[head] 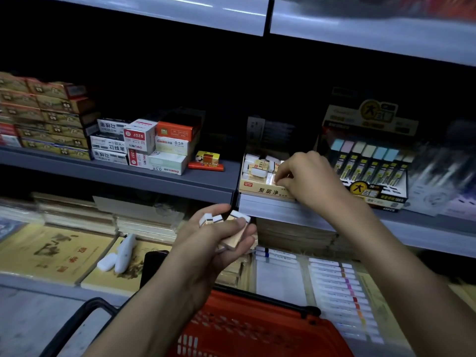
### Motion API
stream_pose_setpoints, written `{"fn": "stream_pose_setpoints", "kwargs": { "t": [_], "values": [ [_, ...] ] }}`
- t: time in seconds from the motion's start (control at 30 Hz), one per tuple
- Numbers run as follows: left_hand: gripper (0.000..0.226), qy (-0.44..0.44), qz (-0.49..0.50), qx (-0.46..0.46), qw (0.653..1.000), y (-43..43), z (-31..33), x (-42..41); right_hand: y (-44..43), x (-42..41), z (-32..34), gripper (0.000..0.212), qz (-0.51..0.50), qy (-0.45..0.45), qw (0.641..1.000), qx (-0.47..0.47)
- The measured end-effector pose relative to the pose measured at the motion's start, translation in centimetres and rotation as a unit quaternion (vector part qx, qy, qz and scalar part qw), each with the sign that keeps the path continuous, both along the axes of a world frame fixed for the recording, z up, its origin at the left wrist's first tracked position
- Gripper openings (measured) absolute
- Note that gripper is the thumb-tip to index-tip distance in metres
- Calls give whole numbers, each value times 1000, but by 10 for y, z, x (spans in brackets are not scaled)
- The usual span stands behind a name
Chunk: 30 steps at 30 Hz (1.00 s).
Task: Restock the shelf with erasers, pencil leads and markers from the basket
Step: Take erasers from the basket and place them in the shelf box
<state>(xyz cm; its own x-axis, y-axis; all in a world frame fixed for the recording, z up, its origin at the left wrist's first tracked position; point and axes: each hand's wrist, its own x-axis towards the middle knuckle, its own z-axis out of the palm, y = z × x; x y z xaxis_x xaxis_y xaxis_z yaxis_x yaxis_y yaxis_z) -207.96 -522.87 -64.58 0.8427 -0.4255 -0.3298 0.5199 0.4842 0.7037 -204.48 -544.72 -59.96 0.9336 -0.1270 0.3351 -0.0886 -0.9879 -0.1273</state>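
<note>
1. Left hand (219, 240): fingers and thumb are curled round a small bundle of erasers (233, 221), white blocks in tan sleeves. The hand is below the front lip of the shelf (167, 176) and above the red basket (244, 328).
2. Right hand (306, 179): it is reaching over the right end of the eraser display box (260, 190), fingers curled downward into the tray. Whether the fingertips pinch an eraser or only touch the stock cannot be told, because the hand covers that corner.
3. Location of the eraser display box: it is on the shelf, at the front edge, just left of the pencil lead display (371, 171). Loose erasers lie in it at mixed angles.
4. Governing relation: the eraser display box lies up and to the right of the left hand, beyond the shelf lip. The held erasers point their white ends up and away, roughly toward that lip, so their long axes run front to back.
5. Nearer hand: the right hand is already at the eraser display box, while the left hand is near but below it.
6. Step in hand, by judgement: erasers are being fed into the tray in small lots, with the left hand serving as the supply.
7. Next move, by judgement: either raise the left hand over the lip or bring the right hand down to take an eraser by its short sides.
8. Risk: the bundle is gripped loosely at one end, so a piece could slip into the basket.
</note>
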Motion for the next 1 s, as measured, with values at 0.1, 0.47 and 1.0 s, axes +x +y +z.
{"fn": "stream_pose_setpoints", "kwargs": {
  "t": [0.1,0.47,1.0],
  "values": [
    [47,-9,18,-6,1000,1,0,1,0,-5,4,20,18,12,1000,22],
    [60,-73,32,-5,997,1,10,-1,42,-40,35,23,90,182,878,433],
    [16,43,25,14,999,7,-2,5,27,-2,4,18,-4,-88,995,36]
  ]
}}
